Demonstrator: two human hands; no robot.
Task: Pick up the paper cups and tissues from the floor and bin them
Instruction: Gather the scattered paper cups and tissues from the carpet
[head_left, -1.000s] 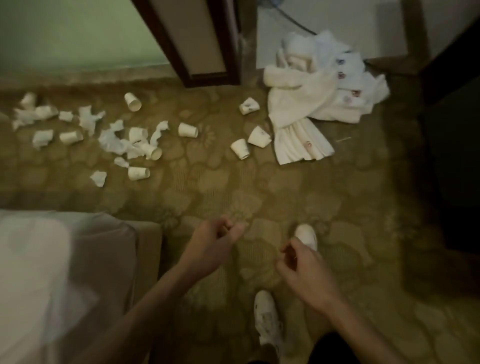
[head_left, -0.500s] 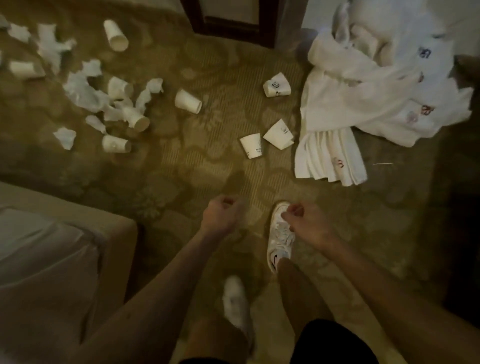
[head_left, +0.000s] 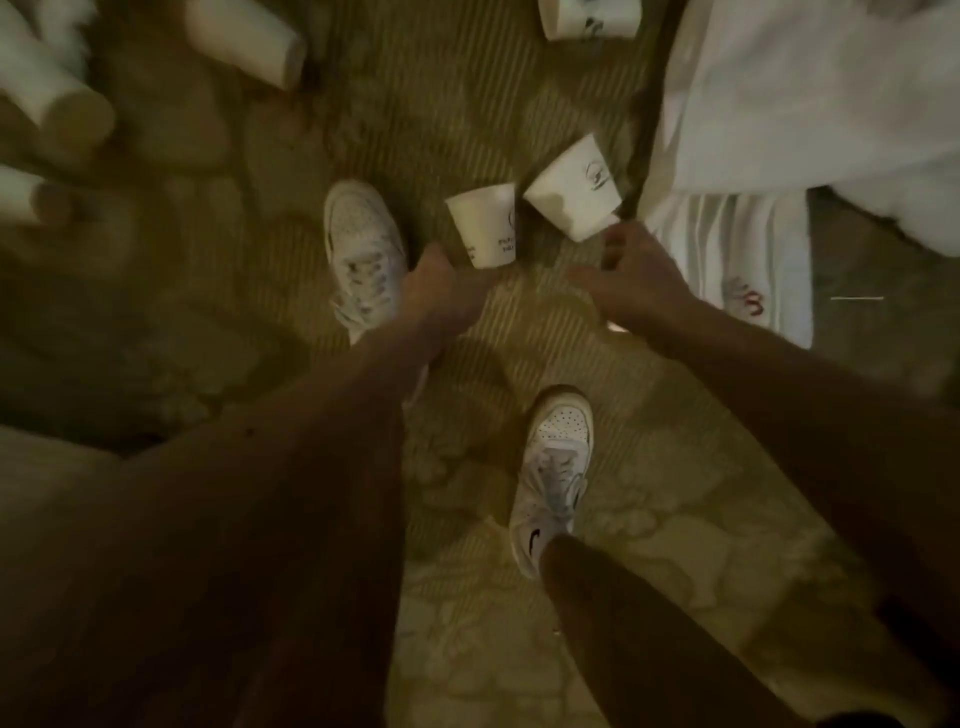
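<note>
Right now the right hand is spread, thumb out to the left, and its fingers reach the near edge of the logo cup; whether they touch it or stop just short cannot be told. Nothing is held. The left hand hangs just beside the base of the printed cup, its fingers curled under the knuckles, so loose or clenched cannot be told either.

Both paper cups lie on their sides on the carpet, nearly touching each other. A poke at an edge would likely roll the logo cup right, against the heap of white cloth, where white on white in this dim light is easy to lose. Squeezing too hard would crumple the thin walls, though that matters little for rubbish.

The left shoe stands near the printed cup, so a shuffle could kick or flatten it. More cups wait farther off, and no bin shows, so overfilled hands may drop some on the way.
</note>
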